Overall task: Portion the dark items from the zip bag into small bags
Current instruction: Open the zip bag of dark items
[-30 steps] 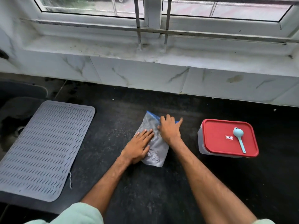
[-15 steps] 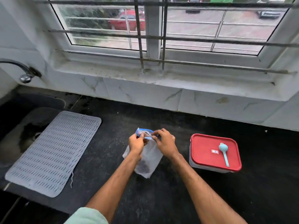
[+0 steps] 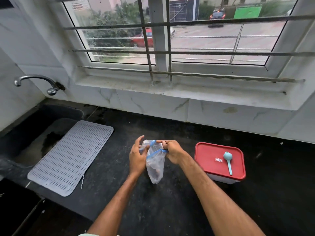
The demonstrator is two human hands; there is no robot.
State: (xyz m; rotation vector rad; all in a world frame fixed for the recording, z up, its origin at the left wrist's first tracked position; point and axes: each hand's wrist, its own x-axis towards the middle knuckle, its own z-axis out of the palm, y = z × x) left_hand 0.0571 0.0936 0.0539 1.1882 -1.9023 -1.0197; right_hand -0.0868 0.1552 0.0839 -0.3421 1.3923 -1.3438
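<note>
The black bench (image 3: 170, 210) carries a grey drying mat (image 3: 71, 157) near its left edge and a red-lidded container (image 3: 219, 167) towards the right. Above the middle hangs the zip bag (image 3: 156, 166), which looks limp, light and slippery, so the stiffer blue zip rim is the best place to hold it. The right hand (image 3: 173, 150) pinches that rim with curled fingers. The left hand (image 3: 137, 156) is at the opposite lip with its fingers splayed, and I cannot tell if it grips. A scoop (image 3: 228, 160) lies on the lid. The dark items (image 3: 156, 173) sag at the bag's bottom.

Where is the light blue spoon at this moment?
In the head view, the light blue spoon lies on the red lid of the container at right, beside the right hand gripping the zip bag.
</note>
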